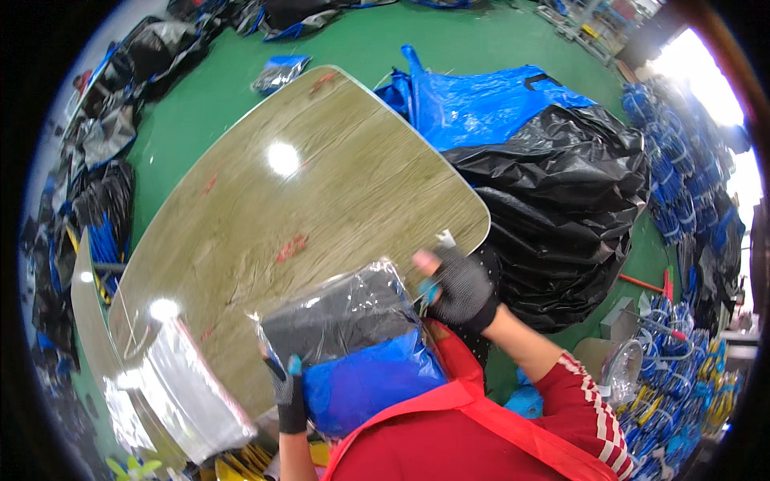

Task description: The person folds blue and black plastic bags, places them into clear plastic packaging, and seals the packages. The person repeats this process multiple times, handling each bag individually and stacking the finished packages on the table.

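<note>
Beyond the clear bag (pixel 369 385), the wood-patterned surface (pixel 265 192) lies broadly open toward its rounded far end, leaving a wide path for a hand, with small red patches (pixel 292 248) on it that may be flat or raised. At the near left, shiny film (pixel 192 393) blocks low passage. The bag fills the near middle, bounded by the left grip (pixel 289 393) on its left side and the right grip (pixel 461 289) beside its upper right corner. Past the surface's right edge, crumpled black sheeting (pixel 561 192) and a blue tarp (pixel 489 100) crowd the way; left of it, green floor (pixel 180 132) shows.
</note>
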Available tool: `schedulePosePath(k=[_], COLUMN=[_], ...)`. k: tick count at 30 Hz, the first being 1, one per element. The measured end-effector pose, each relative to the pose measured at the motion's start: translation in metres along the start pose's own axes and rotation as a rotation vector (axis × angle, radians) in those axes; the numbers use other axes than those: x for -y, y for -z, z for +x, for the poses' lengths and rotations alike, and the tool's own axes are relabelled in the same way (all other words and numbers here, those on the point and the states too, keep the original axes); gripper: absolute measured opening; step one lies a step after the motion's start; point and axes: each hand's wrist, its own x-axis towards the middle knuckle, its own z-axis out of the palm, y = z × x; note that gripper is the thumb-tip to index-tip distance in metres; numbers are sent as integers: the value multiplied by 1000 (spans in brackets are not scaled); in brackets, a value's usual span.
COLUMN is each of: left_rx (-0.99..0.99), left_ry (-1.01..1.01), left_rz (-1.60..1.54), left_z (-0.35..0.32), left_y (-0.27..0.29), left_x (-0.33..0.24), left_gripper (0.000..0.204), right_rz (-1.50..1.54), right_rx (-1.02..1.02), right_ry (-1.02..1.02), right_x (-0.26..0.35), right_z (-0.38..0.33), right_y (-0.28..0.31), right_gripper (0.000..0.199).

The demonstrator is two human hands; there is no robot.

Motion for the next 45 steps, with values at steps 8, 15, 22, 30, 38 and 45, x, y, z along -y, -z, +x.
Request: schedulePosePath(k=[8, 15, 22, 30, 38, 45], left_rx=[307, 657, 1093, 1077, 399, 1064], left_ry=[-124, -26, -145, -403, -265, -154], left_rz=[-105, -1278, -652, -268, 978, 1000], left_z=[76, 209, 280, 259, 197, 200], left_y=[-7, 5, 36, 168, 60, 141], left_x=[-62, -187, -124, -189, -123, -60], left_gripper=[34, 54, 71, 83, 52, 32], right_rz=[-891, -951, -204, -81, -905, -689], right_rx=[712, -203, 469, 540, -371, -518], right_ry=[-802, -293, -270, 133, -717, -1164], right_x=[-271, -173, 49, 47, -80, -178], right_z=[64, 133, -39, -170, -113, -181], right_y=[61, 182, 179, 101, 198, 186], right_gripper=[42, 27, 35, 32, 43, 57])
